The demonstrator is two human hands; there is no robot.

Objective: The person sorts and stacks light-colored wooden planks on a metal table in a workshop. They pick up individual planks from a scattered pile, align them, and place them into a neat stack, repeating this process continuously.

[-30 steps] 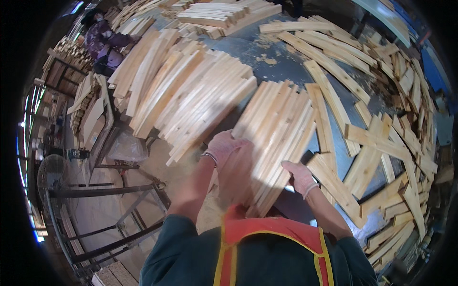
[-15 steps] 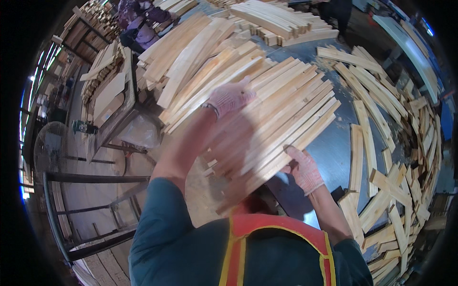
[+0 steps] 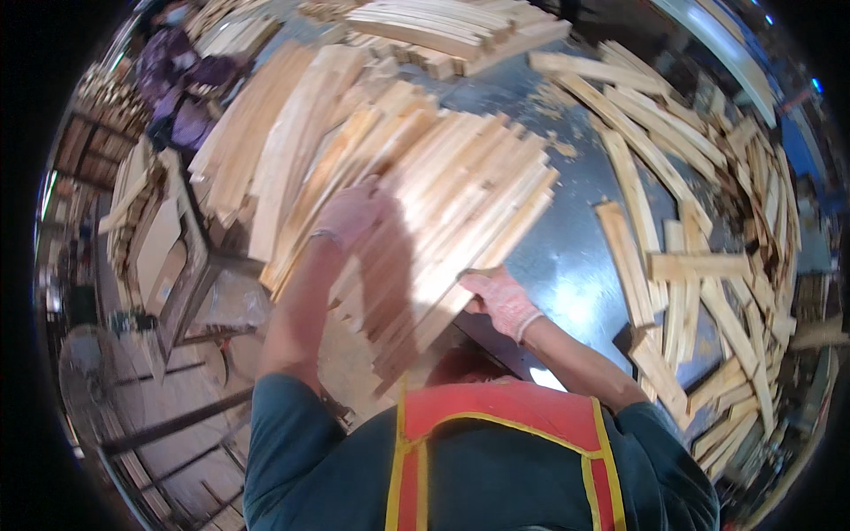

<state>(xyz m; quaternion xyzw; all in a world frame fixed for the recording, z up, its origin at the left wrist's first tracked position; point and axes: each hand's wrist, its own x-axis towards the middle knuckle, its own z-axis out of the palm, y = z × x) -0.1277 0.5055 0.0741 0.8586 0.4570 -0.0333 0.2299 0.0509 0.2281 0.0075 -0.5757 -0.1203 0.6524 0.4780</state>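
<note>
A row of long, pale wooden strips [image 3: 469,190] lies side by side, slanting from near left to far right, with its near ends jutting past the table edge. My left hand [image 3: 350,212], in a pinkish knitted glove, presses against the row's left side; its fingers are blurred and partly hidden by the wood. On the opposite side, my right hand [image 3: 503,303], gloved alike, grips the outermost strip near its lower end, thumb on top and the other fingers mostly out of sight beneath. A shadow falls across the strips between my hands.
More boards [image 3: 301,115] lie left of the row, and a neat stack [image 3: 443,26] stands at the back. Loose offcuts [image 3: 708,292] are heaped along the right of the metal table [image 3: 580,283]. A person [image 3: 181,88] is at the far left, beyond a metal-framed stand [image 3: 190,283].
The whole view has swung, shifting the scene leftward. Against the strips, my left hand has slid nearer to me along their left side. My right hand keeps its place on the outermost strip.
</note>
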